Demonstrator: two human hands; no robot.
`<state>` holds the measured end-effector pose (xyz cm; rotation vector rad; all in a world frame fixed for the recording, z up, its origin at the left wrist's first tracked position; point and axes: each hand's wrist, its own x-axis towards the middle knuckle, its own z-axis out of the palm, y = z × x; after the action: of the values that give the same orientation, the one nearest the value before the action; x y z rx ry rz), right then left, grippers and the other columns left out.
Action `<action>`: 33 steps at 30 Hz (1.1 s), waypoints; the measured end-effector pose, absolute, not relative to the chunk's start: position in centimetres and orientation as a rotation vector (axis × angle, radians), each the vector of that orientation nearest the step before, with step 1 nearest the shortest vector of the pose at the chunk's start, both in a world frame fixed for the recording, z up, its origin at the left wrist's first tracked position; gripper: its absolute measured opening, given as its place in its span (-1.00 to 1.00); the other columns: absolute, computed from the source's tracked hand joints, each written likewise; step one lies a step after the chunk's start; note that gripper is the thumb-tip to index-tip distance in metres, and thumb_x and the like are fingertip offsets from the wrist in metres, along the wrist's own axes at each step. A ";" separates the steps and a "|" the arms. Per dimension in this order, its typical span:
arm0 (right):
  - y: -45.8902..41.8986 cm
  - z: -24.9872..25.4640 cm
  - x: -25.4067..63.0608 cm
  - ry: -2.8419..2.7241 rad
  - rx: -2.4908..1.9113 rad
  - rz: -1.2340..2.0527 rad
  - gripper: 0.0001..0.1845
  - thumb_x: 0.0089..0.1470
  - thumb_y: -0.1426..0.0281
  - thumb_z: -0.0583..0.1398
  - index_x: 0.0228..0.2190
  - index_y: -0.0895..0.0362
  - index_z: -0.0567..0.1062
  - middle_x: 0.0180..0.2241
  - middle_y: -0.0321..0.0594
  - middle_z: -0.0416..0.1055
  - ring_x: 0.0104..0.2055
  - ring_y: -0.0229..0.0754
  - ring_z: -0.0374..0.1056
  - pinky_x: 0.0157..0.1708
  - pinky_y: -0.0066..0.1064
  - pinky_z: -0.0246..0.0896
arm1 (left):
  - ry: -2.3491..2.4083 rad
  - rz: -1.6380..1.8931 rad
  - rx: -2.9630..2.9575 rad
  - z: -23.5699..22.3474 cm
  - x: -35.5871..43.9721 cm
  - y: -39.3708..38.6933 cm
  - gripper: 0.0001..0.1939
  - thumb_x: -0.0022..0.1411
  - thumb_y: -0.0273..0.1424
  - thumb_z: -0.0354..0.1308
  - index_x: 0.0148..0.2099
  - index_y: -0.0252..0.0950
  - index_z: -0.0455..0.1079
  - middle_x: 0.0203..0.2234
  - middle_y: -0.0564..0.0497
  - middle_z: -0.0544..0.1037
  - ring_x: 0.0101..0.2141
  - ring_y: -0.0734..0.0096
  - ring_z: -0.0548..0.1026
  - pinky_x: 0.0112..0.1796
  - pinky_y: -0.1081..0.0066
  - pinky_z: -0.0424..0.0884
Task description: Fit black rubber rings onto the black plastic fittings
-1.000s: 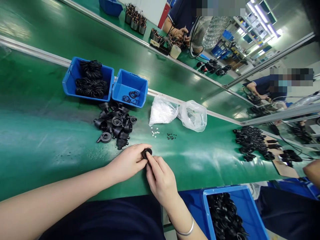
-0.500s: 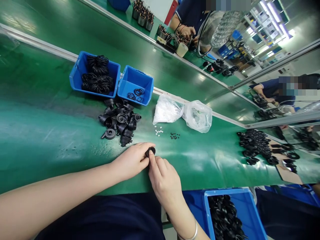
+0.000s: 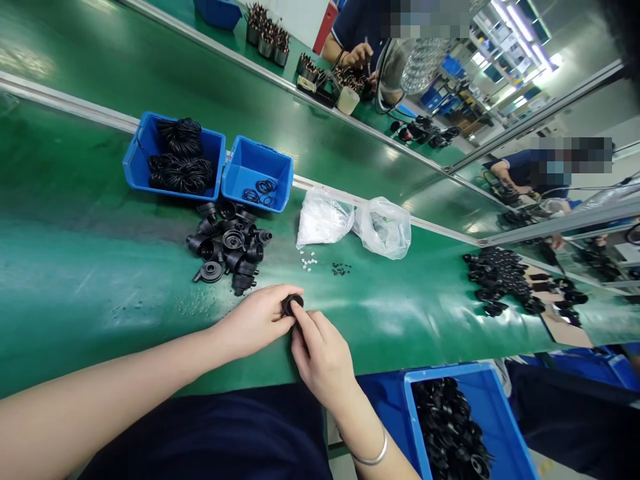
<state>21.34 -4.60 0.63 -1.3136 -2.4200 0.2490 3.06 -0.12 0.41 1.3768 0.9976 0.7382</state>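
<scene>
Over the near edge of the green bench, my left hand (image 3: 257, 320) is closed around a small round black plastic part (image 3: 288, 305) with a cup-like open top. My right hand (image 3: 323, 357) meets it from the right, index fingertip inside the opening and the other fingers curled against the side; anything tiny under that fingertip is hidden. Just beyond the hands lie small black rings (image 3: 341, 269) and small white pieces (image 3: 309, 261). A heap of black plastic housings (image 3: 233, 240) sits to the left of them.
Behind the heap stand a blue bin (image 3: 131, 160) of bundled black rings and a smaller blue bin (image 3: 257, 157) with a few rings. Two clear plastic bags (image 3: 325, 220) lie at the back rail. Lower right, a blue crate (image 3: 500, 407) holds black parts. A co-worker (image 3: 350, 40) sits opposite.
The view has shifted slightly, so bench items appear further left. My right index finger still presses into the black part, and my left hand keeps its hold.
</scene>
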 end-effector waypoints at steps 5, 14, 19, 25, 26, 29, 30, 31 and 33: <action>-4.1 1.5 21.9 -2.228 -1.342 0.397 -0.34 0.21 0.53 0.13 0.29 0.04 0.13 0.02 0.00 0.24 -0.20 -0.18 0.39 -0.23 -0.29 0.49 | 0.850 0.659 1.380 1.0 2.8 -0.7 -0.39 0.20 -0.47 0.10 0.31 -0.19 0.19 0.03 -0.13 0.54 -0.04 0.20 0.57 -0.04 0.25 0.50; -3.1 1.5 24.3 -2.201 -1.219 0.363 -0.57 0.24 0.47 0.17 0.13 0.11 0.30 -0.03 -0.03 0.37 -0.02 -0.11 0.39 -0.07 -0.27 0.46 | 0.989 0.536 1.865 2.5 1.8 -1.0 -0.32 0.28 -0.41 0.03 0.41 -0.16 -0.04 0.20 -0.21 0.32 -0.29 0.37 0.56 -0.20 0.33 0.50; -0.7 1.3 32.6 -1.841 -1.819 0.011 -0.64 0.25 0.30 0.15 0.03 0.19 0.37 -0.12 0.00 0.36 -0.38 -0.19 0.36 -0.29 -0.23 0.46 | 1.512 0.346 2.519 4.7 -1.2 -0.2 -0.75 0.35 -0.37 -0.02 -0.05 -0.33 0.43 -0.13 -0.22 0.47 -0.23 0.04 0.49 -0.22 0.14 0.42; 0.7 1.4 31.8 -1.764 -1.746 -0.075 -0.71 0.30 0.34 0.08 -0.01 0.17 0.41 -0.04 0.06 0.32 -0.19 -0.09 0.40 -0.21 -0.22 0.43 | 1.653 0.228 2.690 3.7 -2.6 -0.6 -0.68 0.33 -0.45 -0.06 0.05 -0.35 0.42 -0.18 -0.25 0.49 -0.20 0.00 0.47 -0.21 0.15 0.41; 1.0 1.3 30.1 -1.879 -1.614 0.087 -0.76 0.30 0.37 0.08 -0.06 0.16 0.44 -0.10 0.02 0.36 -0.17 -0.09 0.40 -0.20 -0.25 0.42 | 1.644 0.216 2.711 3.4 -2.4 -0.7 -0.66 0.34 -0.44 -0.07 0.07 -0.36 0.41 -0.17 -0.26 0.49 -0.19 -0.02 0.48 -0.21 0.13 0.41; 2.5 1.1 25.1 -2.047 -1.488 0.194 -0.86 0.25 0.38 0.18 -0.15 0.10 0.49 -0.21 -0.17 0.45 -0.15 -0.19 0.42 -0.09 -0.41 0.39 | 1.563 0.215 2.802 2.6 -2.0 -0.9 -0.59 0.38 -0.41 -0.17 0.06 -0.42 0.43 -0.11 -0.34 0.49 -0.15 -0.09 0.48 -0.17 0.05 0.42; 3.1 1.0 23.7 -2.084 -1.468 0.201 -0.85 0.25 0.37 0.19 -0.14 0.12 0.49 -0.21 -0.17 0.45 -0.14 -0.19 0.42 -0.06 -0.42 0.38 | 1.500 0.225 2.838 2.2 -2.1 -0.9 -0.56 0.39 -0.42 -0.22 0.04 -0.41 0.45 -0.09 -0.35 0.49 -0.13 -0.11 0.48 -0.16 0.02 0.42; 3.8 0.8 22.7 -2.138 -1.464 0.212 -0.83 0.27 0.37 0.17 -0.12 0.15 0.48 -0.20 -0.14 0.44 -0.14 -0.18 0.42 -0.05 -0.41 0.37 | 1.431 0.248 2.861 1.7 -2.2 -0.8 -0.52 0.38 -0.46 -0.28 0.03 -0.38 0.47 -0.06 -0.34 0.49 -0.10 -0.12 0.47 -0.14 -0.02 0.41; 4.8 0.6 21.4 -2.227 -1.498 0.162 -0.81 0.30 0.34 0.15 -0.17 0.19 0.49 -0.23 -0.12 0.43 -0.16 -0.15 0.41 -0.08 -0.39 0.36 | 1.286 0.362 2.841 0.3 -2.9 -0.3 -0.44 0.34 -0.54 -0.35 -0.02 -0.25 0.51 -0.07 -0.27 0.51 -0.08 -0.10 0.46 -0.09 -0.08 0.38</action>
<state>21.37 4.84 0.60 -1.4982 -2.2274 0.1620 -2.91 -0.28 0.30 2.8410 1.2856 0.3619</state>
